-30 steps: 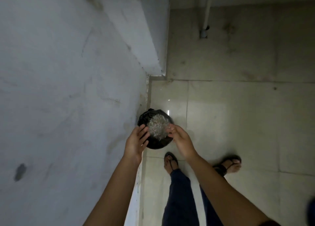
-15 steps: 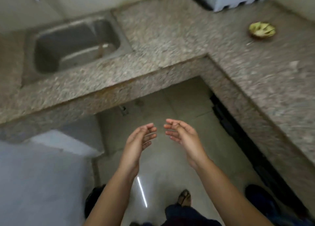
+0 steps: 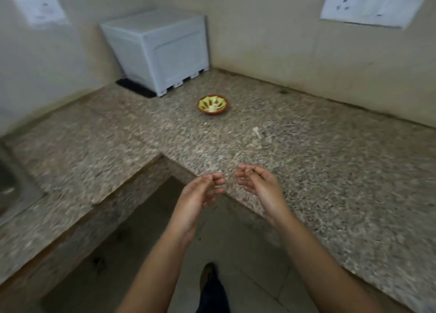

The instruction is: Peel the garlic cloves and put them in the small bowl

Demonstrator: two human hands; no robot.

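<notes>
Garlic cloves (image 3: 212, 105): pale pieces lying inside the small bowl (image 3: 213, 112); we take them for peeled cloves, though blur keeps us from counting them; we find no unpeeled clove on the counter (image 3: 318, 183)

Small bowl: brown rim, yellow-green inside; upright on the speckled granite, far from the hands; near the white appliance (image 3: 160, 50) but apart from it

Left hand (image 3: 200, 194): raised over the inner corner of the counter, palm turned toward the right; fingers loosely curled with a narrow gap to the thumb; we see nothing held

Right hand (image 3: 259, 185): just beside the left hand, not touching it, over the near edge of the counter; fingers loosely curled and narrow; nothing visible in them, though blur could hide a shred of skin

White scrap (image 3: 257, 132): lies on the counter between the bowl and the right hand, right of the bowl; a stem or a bit of skin, we cannot tell which

Surroundings: sink (image 3: 9, 183) at the far left edge; a paper sheet (image 3: 375, 3) on the right wall; one foot (image 3: 207, 275) on the floor tiles

Step in hand: we judge the peeling nearly or wholly done; cloves sit in the bowl and both hands are free

Next move: we judge it calls for a reach to the far side of the counter; either to pick up the scrap and clear it, or to check the bowl; if more garlic exists it lies out of view and must be found first
</notes>
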